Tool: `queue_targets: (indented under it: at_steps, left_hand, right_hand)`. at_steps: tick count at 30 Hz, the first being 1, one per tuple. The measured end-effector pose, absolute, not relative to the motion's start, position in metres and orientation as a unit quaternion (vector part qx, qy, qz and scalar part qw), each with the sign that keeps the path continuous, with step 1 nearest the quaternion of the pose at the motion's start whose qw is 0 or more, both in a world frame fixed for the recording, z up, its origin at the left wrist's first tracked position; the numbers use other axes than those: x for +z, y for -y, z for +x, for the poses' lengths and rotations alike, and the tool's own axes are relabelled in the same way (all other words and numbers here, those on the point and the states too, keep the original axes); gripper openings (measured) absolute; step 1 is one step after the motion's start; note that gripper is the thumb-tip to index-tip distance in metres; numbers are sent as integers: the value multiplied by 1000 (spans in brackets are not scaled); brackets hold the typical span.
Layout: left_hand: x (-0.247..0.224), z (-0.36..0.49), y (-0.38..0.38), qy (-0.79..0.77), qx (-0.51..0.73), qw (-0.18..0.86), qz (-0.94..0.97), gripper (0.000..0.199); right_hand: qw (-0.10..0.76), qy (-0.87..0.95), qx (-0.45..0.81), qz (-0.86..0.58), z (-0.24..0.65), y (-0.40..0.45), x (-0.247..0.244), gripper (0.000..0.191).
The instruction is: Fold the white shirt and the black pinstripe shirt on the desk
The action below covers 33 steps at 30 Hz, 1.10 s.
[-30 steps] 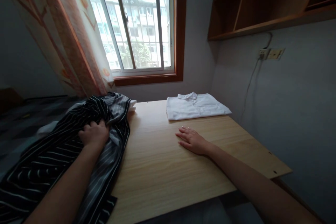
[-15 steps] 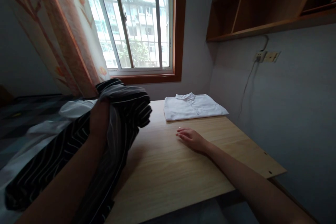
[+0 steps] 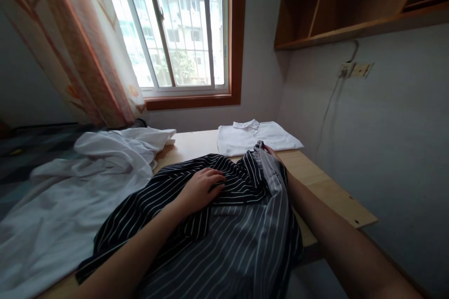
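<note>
A black shirt with white stripes (image 3: 224, 238) lies rumpled over the front of the wooden table, its greyer inner side partly turned up. My left hand (image 3: 200, 188) rests on top of the cloth, palm down, fingers stretched out. At the shirt's far right edge, my right hand (image 3: 273, 153) is closed on the bunched fabric; most of its fingers are hidden behind the cloth. Just beyond it sits a folded white shirt (image 3: 257, 139), collar facing up.
Crumpled white clothing (image 3: 105, 168) spreads over the left side, beside a dark checked bedspread (image 3: 21, 163). The wooden table (image 3: 329, 191) ends at a corner on the right. A shelf (image 3: 343, 28) hangs on the right wall above a socket with a cable (image 3: 345, 71).
The striped shirt has come from the left onto the table. My left hand now lies flat on it, and my right hand, bare on the tabletop before, grips its edge.
</note>
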State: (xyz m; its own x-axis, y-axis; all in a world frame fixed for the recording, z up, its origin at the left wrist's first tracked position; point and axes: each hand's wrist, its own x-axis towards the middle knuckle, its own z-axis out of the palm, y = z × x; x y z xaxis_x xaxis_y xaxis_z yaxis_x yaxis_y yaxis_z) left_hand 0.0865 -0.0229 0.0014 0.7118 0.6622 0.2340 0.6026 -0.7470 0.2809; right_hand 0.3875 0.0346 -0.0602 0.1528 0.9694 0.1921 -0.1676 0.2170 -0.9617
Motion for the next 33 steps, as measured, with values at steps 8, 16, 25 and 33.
queue_targets:
  at_steps: [8,16,25,33]
  left_hand:
    - [-14,64,24,-362,41,137,921,86]
    - [-19,70,48,-433,30,-13,901,50]
    - [-10,72,121,-540,-68,-143,827,63]
    - [-21,76,171,-508,-98,-83,852,66]
  right_hand:
    - [650,419,455,-441,396,-31,-56,61]
    - [653,515,307,-463,416,-29,-48,64]
    - [578,650,63,-490,421,-16,-37,39]
    - [514,712,35,-477,415,-12,-39,45]
